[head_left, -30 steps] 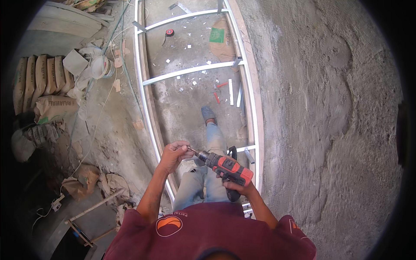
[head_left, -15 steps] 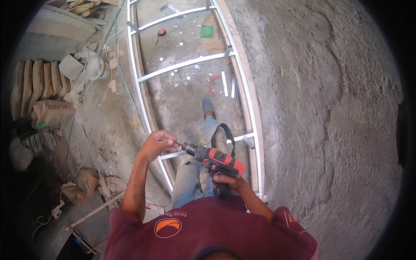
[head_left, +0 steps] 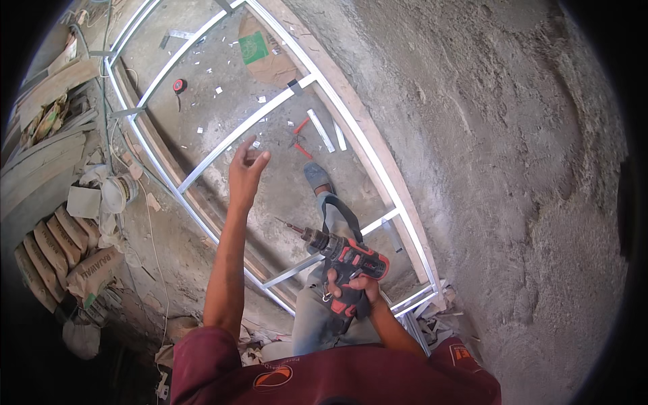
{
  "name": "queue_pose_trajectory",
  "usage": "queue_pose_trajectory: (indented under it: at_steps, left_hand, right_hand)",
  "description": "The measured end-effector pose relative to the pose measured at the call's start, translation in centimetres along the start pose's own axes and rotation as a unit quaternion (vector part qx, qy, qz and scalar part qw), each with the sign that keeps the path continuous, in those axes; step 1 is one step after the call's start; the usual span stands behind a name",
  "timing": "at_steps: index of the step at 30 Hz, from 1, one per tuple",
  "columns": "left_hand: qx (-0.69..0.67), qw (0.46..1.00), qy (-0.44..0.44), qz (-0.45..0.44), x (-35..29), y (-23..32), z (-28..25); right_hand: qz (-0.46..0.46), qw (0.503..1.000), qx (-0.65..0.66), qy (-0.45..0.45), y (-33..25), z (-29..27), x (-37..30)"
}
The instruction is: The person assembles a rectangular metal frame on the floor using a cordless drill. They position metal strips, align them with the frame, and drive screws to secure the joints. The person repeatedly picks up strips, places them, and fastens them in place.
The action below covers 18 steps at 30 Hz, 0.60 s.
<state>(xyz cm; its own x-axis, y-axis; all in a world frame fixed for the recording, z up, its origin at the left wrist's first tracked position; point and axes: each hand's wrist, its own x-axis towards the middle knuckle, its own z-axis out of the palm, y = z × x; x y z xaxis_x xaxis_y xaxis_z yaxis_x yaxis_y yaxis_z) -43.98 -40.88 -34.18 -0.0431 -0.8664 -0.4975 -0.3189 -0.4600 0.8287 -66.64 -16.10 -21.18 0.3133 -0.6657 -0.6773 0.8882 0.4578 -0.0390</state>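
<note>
My right hand (head_left: 363, 287) is wrapped round the handle of a red and black cordless drill (head_left: 351, 260), held low over my legs. A thin bit (head_left: 289, 224) in its chuck points to the far left. My left hand (head_left: 248, 172) is stretched forward, away from the drill. Its thumb and forefinger are apart, with nothing visible between them. Just beyond the fingers runs a crossbar of a silvery metal frame (head_left: 247, 133), which lies around my legs. One foot in a grey shoe (head_left: 316, 177) stands inside this frame.
A red-handled tool (head_left: 303, 150) and metal offcuts (head_left: 320, 130) lie ahead inside the frame. Farther off are a red tape measure (head_left: 179, 86) and flattened brown paper (head_left: 270, 57). Stacked sacks (head_left: 42, 260), a white bucket (head_left: 120, 194) and cables are at left; rough concrete (head_left: 486, 202) is at right.
My left hand has let go of the drill's tip and moved forward over the frame. The drill stays in my right hand, slightly lower. The view has turned, so the frame appears slanted.
</note>
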Motion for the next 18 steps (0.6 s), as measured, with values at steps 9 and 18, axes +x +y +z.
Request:
queue_pose_trajectory:
  at_steps: [9, 18]
  left_hand:
    - [0.036, 0.996, 0.009, -0.087, 14.7, -12.1, 9.4]
    - [0.279, 0.952, -0.084, -0.088, 22.6, -31.7, 21.5]
  right_hand:
    - [0.011, 0.994, 0.095, 0.057, 0.4, -7.6, 4.2]
    - [0.093, 0.988, 0.022, 0.122, 0.3, -12.7, 3.7]
